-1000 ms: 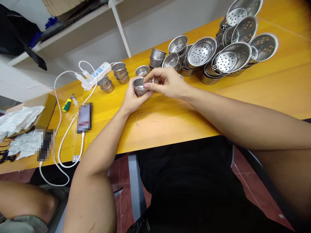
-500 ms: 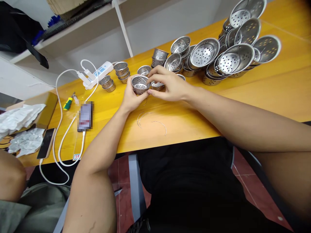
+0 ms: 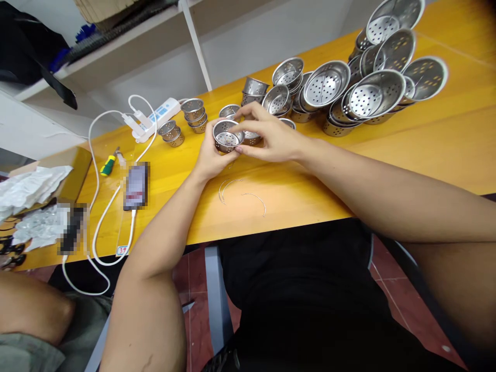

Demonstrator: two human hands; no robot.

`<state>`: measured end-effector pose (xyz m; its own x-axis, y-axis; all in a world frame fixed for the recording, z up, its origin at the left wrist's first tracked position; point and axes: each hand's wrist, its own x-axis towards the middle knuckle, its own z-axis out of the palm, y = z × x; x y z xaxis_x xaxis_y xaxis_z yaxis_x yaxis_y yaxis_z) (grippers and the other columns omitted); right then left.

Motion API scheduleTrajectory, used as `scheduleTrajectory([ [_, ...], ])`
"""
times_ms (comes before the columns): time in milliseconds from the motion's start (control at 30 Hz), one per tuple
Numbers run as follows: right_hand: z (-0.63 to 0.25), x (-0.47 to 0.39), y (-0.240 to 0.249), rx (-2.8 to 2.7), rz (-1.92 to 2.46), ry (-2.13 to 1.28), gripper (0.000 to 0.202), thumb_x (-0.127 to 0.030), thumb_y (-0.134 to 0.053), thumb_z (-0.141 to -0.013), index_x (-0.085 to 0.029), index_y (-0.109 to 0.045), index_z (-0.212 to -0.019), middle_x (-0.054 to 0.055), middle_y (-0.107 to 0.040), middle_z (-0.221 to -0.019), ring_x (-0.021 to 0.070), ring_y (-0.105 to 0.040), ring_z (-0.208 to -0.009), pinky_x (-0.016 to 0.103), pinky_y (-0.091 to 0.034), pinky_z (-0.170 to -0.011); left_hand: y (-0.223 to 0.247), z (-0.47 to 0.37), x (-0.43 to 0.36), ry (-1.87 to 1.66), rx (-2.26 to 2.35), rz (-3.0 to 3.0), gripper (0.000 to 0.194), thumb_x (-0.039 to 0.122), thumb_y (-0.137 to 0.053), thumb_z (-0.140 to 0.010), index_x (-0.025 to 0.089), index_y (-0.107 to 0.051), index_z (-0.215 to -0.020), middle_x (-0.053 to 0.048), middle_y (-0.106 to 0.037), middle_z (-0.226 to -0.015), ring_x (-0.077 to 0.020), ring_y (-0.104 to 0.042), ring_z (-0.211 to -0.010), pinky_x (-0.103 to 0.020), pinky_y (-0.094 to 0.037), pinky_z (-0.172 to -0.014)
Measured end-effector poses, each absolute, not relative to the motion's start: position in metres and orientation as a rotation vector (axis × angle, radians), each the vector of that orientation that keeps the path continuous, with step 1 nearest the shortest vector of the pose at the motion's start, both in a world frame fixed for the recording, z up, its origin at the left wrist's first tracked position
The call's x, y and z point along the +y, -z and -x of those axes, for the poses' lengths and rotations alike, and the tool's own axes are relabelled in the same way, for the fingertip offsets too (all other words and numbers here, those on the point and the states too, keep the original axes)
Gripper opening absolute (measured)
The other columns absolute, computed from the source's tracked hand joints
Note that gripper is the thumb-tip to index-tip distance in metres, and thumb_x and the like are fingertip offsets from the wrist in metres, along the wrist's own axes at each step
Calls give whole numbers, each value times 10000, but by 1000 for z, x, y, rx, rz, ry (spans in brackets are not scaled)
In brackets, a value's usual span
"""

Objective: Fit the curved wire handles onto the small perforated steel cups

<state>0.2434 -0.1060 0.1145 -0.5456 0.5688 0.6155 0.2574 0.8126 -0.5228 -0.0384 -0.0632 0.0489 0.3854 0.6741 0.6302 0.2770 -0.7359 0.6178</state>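
My left hand (image 3: 209, 155) is wrapped round a small perforated metal strainer basket (image 3: 228, 142), its open mouth tilted toward me. From the right, my right hand (image 3: 261, 132) grips the basket, with the thumb at the outer rim and a finger reaching inside. A thin wire seems to show inside the basket, near that fingertip. Several curved pieces of wire (image 3: 253, 196) lie on the yellow table (image 3: 294, 199) below my hands. Just behind my hands stand more small baskets (image 3: 229, 111), partly hidden.
Stacked strainer baskets (image 3: 374, 98) fill the back right; smaller stacks (image 3: 194, 114) stand left of centre. Further left lie a white power strip (image 3: 158, 120) with cables, a phone (image 3: 135, 186), a green-handled tool (image 3: 108, 165) and plastic bags (image 3: 33, 188). A neighbour's arm (image 3: 34, 305) shows at lower left.
The basket has turned and shifted slightly right in my left hand, showing more of its inside. My right finger now reaches further into it. The neighbour's arm has moved right.
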Motion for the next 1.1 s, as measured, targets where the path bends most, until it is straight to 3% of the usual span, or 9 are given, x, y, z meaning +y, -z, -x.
scheduleTrajectory([
  [133, -255, -104, -131, -1952, 695, -391, 592, -740, -922, -1084, -374, -855, -1546, 179, -729, -1692, 509, -626, -1600, 692, -556, -1392, -55, 43, -62, -1397, 967, -2183, 1101, 1018, -964, -895, 394, -522, -1687, -117, -695, -1670, -387, -740, -1647, -623, -611, -1469],
  [300, -273, -89, -138, -1789, 754, -317, 303, -642, -827, -1185, -378, -880, -1323, 172, -801, -1494, 429, -652, -1334, 649, -557, -1250, -69, 56, -67, -1471, 1126, -2074, 1006, 940, -1004, -918, 370, -614, -1650, -127, -688, -1688, -397, -644, -1747, -674, -504, -1578],
  [433, -276, -77, -128, -1904, 766, -315, 347, -733, -827, -1147, -392, -890, -1165, 155, -862, -1289, 430, -669, -1273, 671, -549, -1260, -62, 66, -55, -1523, 1168, -1969, 1081, 957, -1051, -849, 370, -592, -1632, -133, -706, -1646, -388, -697, -1661, -703, -539, -1540],
  [533, -274, -73, -121, -1940, 815, -309, 330, -755, -825, -1110, -441, -906, -1168, 127, -886, -1291, 479, -689, -1339, 719, -554, -1303, -50, 71, -40, -1534, 1184, -1955, 1166, 975, -1073, -806, 356, -543, -1641, -139, -707, -1609, -395, -732, -1582, -705, -579, -1478],
  [600, -274, -73, -118, -1983, 847, -322, 302, -729, -834, -1093, -456, -918, -1190, 115, -886, -1346, 509, -703, -1357, 774, -542, -1325, -45, 74, -34, -1536, 1198, -1960, 1102, 893, -1109, -822, 347, -549, -1596, -131, -708, -1585, -389, -728, -1558, -704, -568, -1481],
  [700, -275, -72, -115, -2004, 865, -385, 294, -699, -858, -1076, -458, -926, -1229, 114, -880, -1403, 540, -698, -1424, 820, -525, -1350, -44, 78, -31, -1538, 1265, -1987, 968, 650, -1189, -824, 330, -613, -1533, -114, -700, -1562, -393, -692, -1585, -725, -510, -1538],
  [833, -276, -73, -116, -1998, 886, -364, 302, -702, -851, -1091, -451, -935, -1237, 112, -892, -1401, 531, -707, -1440, 804, -549, -1357, -48, 84, -34, -1476, 1394, -1978, 949, 368, -1262, -693, 295, -732, -1476, -103, -693, -1484, -426, -666, -1607, -745, -473, -1559],
  [933, -275, -80, -124, -2069, 974, -270, 349, -664, -743, -1155, -428, -948, -1308, 119, -894, -1444, 517, -734, -1428, 790, -567, -1352, -55, 84, -40, -1348, 1496, -1935, 875, 317, -1235, -724, 263, -732, -1438, -109, -751, -1473, -397, -737, -1512, -713, -541, -1494],
  [1100, -270, -97, -142, -2219, 1171, -201, 539, -540, -496, -1246, -395, -915, -1552, 131, -854, -1606, 491, -715, -1545, 737, -571, -1358, -73, 76, -52, -1127, 1704, -1901, 799, 222, -1130, -874, 229, -699, -1547, -152, -815, -1549, -354, -818, -1378, -614, -647, -1364],
])
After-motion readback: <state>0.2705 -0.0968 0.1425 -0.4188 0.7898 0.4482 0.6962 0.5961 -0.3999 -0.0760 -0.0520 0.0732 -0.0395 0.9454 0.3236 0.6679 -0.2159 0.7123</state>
